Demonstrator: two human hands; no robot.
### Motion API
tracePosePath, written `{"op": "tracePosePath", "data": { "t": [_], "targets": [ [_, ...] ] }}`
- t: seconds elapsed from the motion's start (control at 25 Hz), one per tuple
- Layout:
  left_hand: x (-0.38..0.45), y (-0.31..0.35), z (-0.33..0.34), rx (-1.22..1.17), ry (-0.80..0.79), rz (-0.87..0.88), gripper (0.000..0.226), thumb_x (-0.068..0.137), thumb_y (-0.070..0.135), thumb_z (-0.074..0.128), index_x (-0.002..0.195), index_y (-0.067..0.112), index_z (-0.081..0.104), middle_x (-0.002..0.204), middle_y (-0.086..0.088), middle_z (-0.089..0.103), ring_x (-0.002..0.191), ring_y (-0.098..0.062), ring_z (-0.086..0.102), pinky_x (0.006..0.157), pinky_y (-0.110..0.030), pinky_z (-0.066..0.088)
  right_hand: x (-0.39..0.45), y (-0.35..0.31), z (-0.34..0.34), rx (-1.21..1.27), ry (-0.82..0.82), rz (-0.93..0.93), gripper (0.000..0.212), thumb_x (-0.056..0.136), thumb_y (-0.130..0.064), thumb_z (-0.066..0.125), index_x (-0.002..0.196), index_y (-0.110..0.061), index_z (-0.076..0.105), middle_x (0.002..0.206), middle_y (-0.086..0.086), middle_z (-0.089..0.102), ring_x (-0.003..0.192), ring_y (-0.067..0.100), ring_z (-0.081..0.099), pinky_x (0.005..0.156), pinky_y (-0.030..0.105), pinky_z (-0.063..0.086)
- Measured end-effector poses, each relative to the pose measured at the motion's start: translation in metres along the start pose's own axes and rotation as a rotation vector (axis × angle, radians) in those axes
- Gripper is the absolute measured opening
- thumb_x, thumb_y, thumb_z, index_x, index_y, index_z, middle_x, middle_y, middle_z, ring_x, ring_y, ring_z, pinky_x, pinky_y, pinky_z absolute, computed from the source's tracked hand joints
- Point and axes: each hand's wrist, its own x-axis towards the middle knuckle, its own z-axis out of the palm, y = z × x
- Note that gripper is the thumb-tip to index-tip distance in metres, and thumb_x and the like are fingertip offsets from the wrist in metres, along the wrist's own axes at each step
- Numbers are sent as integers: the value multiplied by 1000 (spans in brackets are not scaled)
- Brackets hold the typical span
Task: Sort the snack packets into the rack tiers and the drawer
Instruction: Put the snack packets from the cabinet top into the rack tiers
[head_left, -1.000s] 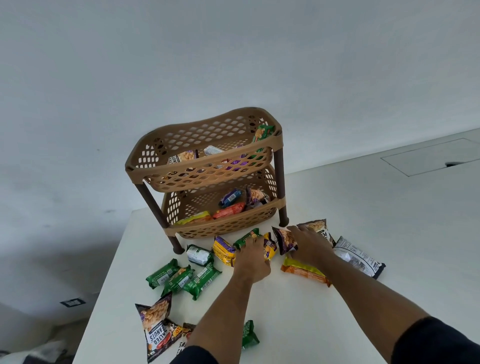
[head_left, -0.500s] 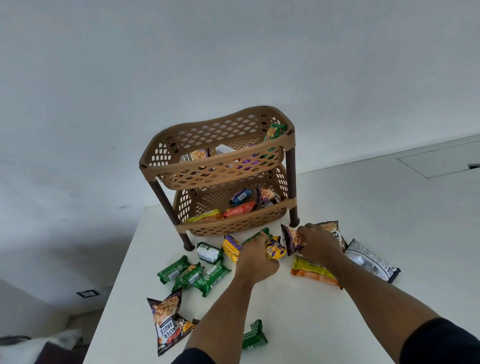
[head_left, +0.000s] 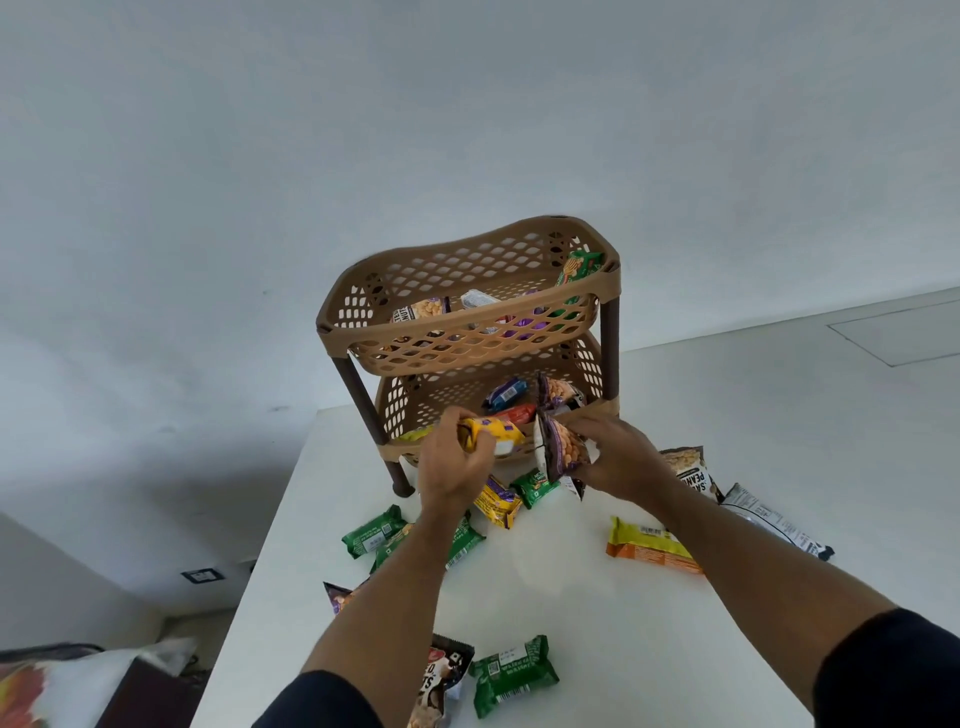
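Left hand (head_left: 453, 462) gripping yellow packet (head_left: 492, 432) – crinkled, purple logo, right hand (head_left: 621, 457) pinching dark peanut packet (head_left: 562, 450), possibly purple-edged, both before tan lattice rack (head_left: 467, 332), lower tier.

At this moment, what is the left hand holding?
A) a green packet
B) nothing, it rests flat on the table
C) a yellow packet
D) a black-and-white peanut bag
C: the left hand is closed on a yellow packet, raised in front of the rack's lower tier.
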Motion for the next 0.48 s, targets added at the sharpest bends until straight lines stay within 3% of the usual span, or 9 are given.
{"op": "tracePosePath", "data": {
  "t": [0.16,0.36,0.48],
  "targets": [
    [21,-14,-17,31,139,-89,28,89,31,57,111,16,60,98,-3,64,85,-18,61,61,-25,47,37,-26,0,-72,-5,-196,45,76,-25,81,116,-8,70,112,8,66,102,21,61,76,33,55],
    [43,-39,-27,191,60,-209,47,84,26,67,130,19,57,126,-10,58,115,-30,57,90,-49,56,77,-44,9,-243,-56,-240,40,83,-22,72,122,-13,67,120,5,61,95,23,66,71,35,55],
    [55,-52,-26,217,27,-231,53,83,18,68,135,19,56,135,-13,53,122,-35,54,94,-51,54,91,-44,21,-260,-114,-165,39,89,-23,65,127,-17,62,128,1,56,97,20,66,69,34,55]
  ]
}}
